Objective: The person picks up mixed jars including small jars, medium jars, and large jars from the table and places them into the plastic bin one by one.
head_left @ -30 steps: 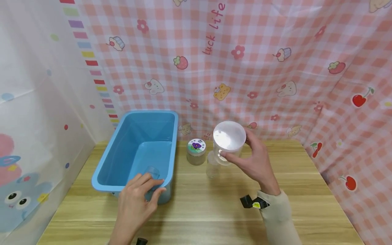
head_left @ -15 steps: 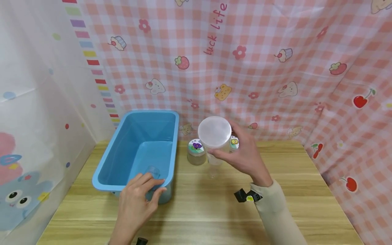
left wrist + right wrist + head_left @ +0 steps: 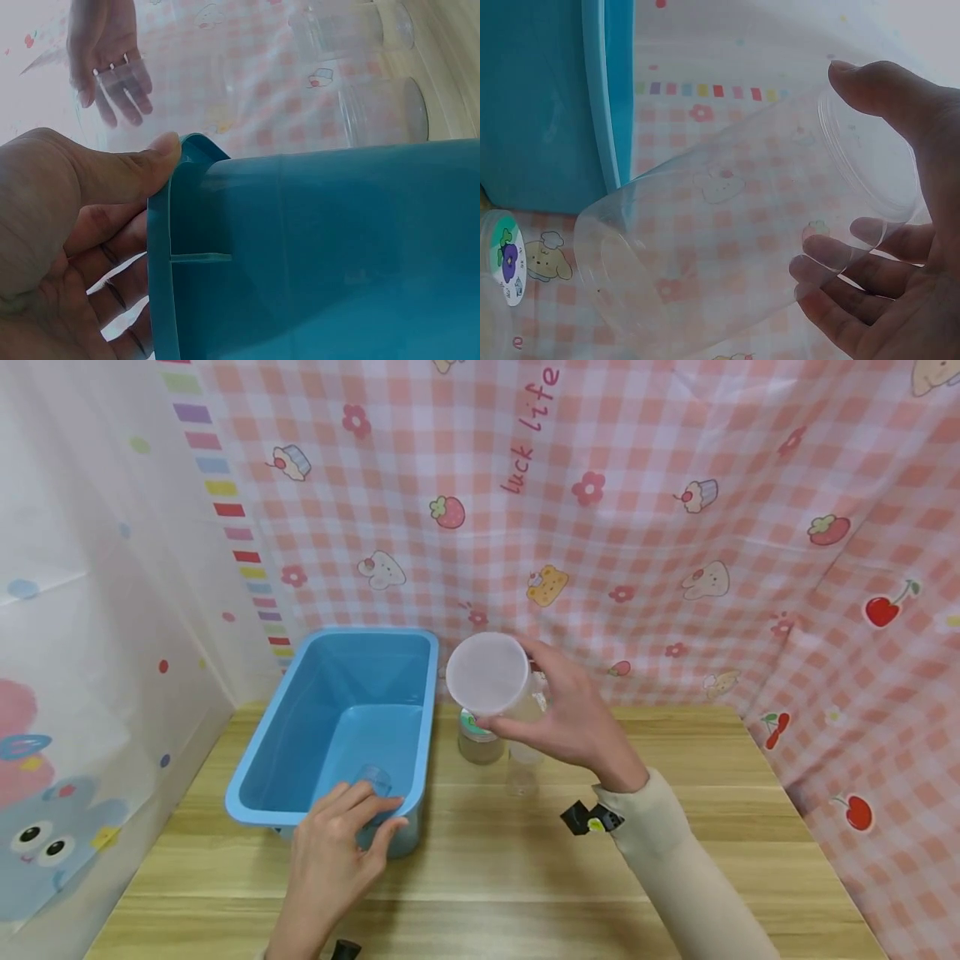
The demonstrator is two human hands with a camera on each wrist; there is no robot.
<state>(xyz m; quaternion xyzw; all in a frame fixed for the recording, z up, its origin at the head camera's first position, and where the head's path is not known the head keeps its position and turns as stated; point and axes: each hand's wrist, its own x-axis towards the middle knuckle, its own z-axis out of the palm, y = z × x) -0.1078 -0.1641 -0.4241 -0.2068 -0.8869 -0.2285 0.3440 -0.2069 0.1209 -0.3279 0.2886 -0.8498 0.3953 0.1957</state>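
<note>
My left hand (image 3: 337, 852) grips the near rim of a blue plastic bin (image 3: 262, 743), the thumb outside on the rim in the left wrist view. My right hand (image 3: 573, 718) holds a large clear plastic jar with a whitish lid (image 3: 487, 672) up off the table, fingers and thumb around its lidded end. In the right wrist view the clear jar (image 3: 720, 202) is tilted, and I see nothing inside it. A small clear container (image 3: 373, 779) lies in the bin near my left fingers.
Below the held jar stands a small jar with a flower-printed lid (image 3: 480, 745), partly hidden. Beside it is another clear jar (image 3: 522, 774). The wooden table (image 3: 675, 877) meets a pink checked cloth (image 3: 637, 527) behind.
My right hand has carried the large clear jar leftward and slightly up, from above the other jars toward the bin's right rim. My left hand has stayed on the rim.
</note>
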